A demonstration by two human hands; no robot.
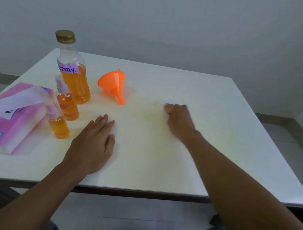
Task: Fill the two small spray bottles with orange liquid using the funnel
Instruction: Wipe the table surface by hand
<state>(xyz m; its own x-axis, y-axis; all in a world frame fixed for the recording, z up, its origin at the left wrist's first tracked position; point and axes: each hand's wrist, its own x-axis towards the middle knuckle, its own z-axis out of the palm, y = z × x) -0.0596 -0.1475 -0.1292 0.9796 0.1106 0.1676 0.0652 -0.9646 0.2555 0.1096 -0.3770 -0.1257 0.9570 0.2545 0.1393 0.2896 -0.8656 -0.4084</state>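
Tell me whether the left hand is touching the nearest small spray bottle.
Apart. The head view shows a strip of bare table between the left hand, which lies flat, and the spray bottle.

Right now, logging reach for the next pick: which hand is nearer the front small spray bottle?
Left. The left hand lies flat just right of the front small spray bottle; the right hand, fingers curled, sits far off to its right.
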